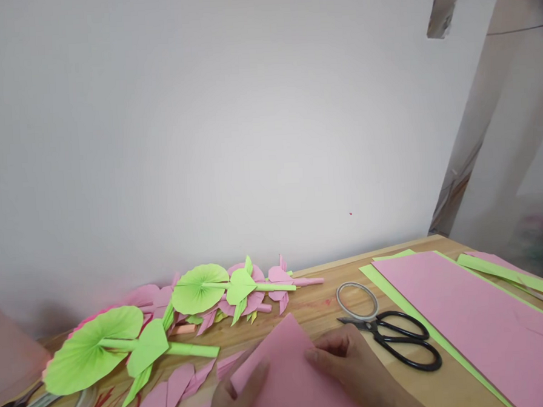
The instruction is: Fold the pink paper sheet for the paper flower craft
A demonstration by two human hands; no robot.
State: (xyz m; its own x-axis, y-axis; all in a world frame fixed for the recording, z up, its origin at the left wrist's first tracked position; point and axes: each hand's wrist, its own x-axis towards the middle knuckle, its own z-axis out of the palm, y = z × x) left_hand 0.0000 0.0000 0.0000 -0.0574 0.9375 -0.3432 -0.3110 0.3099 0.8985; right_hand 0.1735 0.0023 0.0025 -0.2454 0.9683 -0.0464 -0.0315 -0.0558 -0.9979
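A pink paper sheet (287, 370) lies on the wooden table (320, 307) at the bottom centre, folded to a point. My left hand (238, 399) presses its left edge with the thumb on top. My right hand (353, 366) pinches the sheet's right side, fingers curled over the fold. Both hands are partly cut off by the frame's bottom edge.
Black scissors (394, 337) and a ring of clear tape (357, 300) lie just right of my hands. Large pink paper (477, 314) on green paper (380, 280) covers the right. Green paper leaves (94, 349) and folded pink petals (166, 398) sit left, along the white wall.
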